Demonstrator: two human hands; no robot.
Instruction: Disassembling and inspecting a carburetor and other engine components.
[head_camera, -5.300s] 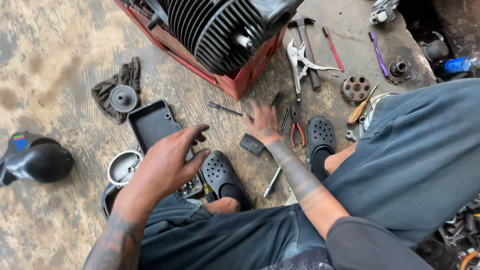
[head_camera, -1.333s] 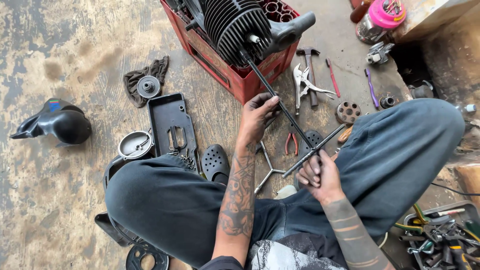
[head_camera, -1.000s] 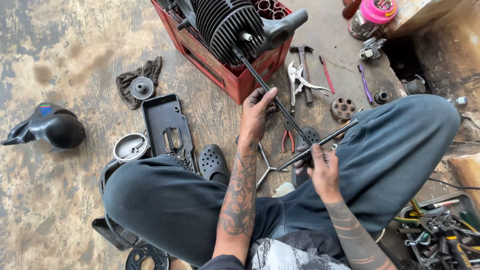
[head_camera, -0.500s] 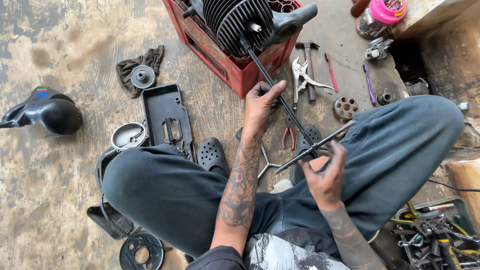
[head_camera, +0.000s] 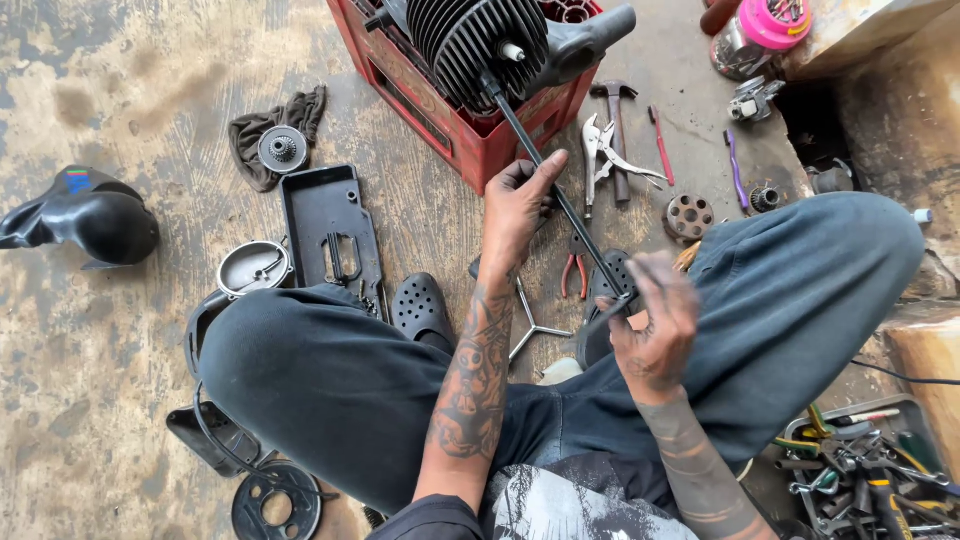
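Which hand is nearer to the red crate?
The left hand is nearer: it grips the long black rod just below the red crate. The right hand is lower, at the rod's handle end by the knee.

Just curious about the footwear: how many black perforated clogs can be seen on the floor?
2. One black perforated rubber clog lies beside the left knee; the other clog sits under the long wrench shaft, partly hidden.

Both hands, left hand (head_camera: 520, 195) and right hand (head_camera: 655, 320), grip a long T-wrench (head_camera: 550, 185) on the finned cylinder (head_camera: 470, 40).
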